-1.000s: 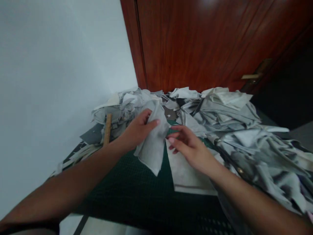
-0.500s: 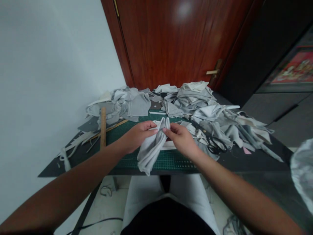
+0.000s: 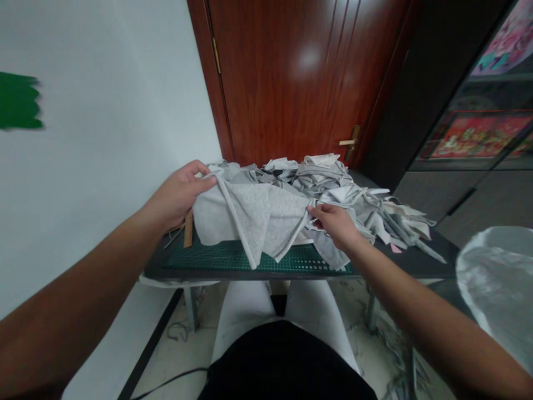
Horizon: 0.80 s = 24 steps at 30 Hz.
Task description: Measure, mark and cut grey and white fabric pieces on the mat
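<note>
A light grey piece of fabric [image 3: 254, 214] is stretched out between my two hands above the cutting mat. My left hand [image 3: 187, 191] is closed on its upper left corner, thumb on top. At the right end, my right hand [image 3: 331, 219] pinches the edge between thumb and fingers. The cloth hangs in folds, two pointed corners dropping toward the front of the table. Beneath it shows the green cutting mat [image 3: 216, 256], partly covered. A wooden ruler [image 3: 188, 229] peeks out below my left hand.
Heaped grey and white fabric scraps [image 3: 320, 176] lie along the back and right of the dark table [image 3: 433, 266]. Behind stands a brown wooden door [image 3: 283, 83]. A white plastic bag [image 3: 495, 283] is at the right, a white wall [image 3: 104, 139] at the left.
My hands have moved apart, the left one up and left, the right one to the right. The bunched fabric is now spread wide between them. The camera view has shifted a little.
</note>
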Available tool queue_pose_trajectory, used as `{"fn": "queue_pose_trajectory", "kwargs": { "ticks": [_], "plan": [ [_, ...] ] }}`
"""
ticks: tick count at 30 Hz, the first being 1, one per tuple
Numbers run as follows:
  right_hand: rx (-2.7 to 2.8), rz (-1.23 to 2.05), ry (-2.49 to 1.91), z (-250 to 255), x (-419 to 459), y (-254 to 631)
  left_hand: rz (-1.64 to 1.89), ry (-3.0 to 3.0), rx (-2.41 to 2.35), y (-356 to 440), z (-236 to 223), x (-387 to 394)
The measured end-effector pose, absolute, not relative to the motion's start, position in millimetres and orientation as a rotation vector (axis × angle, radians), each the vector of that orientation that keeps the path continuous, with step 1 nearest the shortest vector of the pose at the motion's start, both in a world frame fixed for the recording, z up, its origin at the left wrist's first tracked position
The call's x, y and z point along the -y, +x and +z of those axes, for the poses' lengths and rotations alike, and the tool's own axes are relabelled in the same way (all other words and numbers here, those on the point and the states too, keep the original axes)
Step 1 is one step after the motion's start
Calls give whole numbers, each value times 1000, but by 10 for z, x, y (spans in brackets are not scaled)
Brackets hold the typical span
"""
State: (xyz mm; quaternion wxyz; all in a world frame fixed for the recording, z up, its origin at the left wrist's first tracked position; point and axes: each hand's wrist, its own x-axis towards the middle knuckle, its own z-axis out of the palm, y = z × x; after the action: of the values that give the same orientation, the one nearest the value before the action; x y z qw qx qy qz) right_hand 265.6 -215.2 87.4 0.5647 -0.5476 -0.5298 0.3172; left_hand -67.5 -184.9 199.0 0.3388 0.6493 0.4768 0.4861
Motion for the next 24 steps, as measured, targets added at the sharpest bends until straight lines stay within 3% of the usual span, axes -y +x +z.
{"fn": "queue_pose_trajectory", "kwargs": {
  "ticks": [4,6,9,14,19,24],
  "plan": [
    [1453,469,-1141,1151,2424,2191,1130,2097,-1282,-339,2089,2042],
    [1699,589,-968,1334,2548,1907,1000,2293,-1220,-162,2103,2094],
    [1771,469,-965,1512,2544,1663,882,2422,-1131,-35,2147,2105],
    [1775,235,-1053,1466,2269,1699,743,2336,-1198,-167,2286,2077],
    [1887,499,-950,1412,2280,1615,748,2215,-1259,-247,2273,2135],
    [2007,247,-1174,1395,2234,1688,604,2362,-1307,-392,2324,2161]
  ]
}}
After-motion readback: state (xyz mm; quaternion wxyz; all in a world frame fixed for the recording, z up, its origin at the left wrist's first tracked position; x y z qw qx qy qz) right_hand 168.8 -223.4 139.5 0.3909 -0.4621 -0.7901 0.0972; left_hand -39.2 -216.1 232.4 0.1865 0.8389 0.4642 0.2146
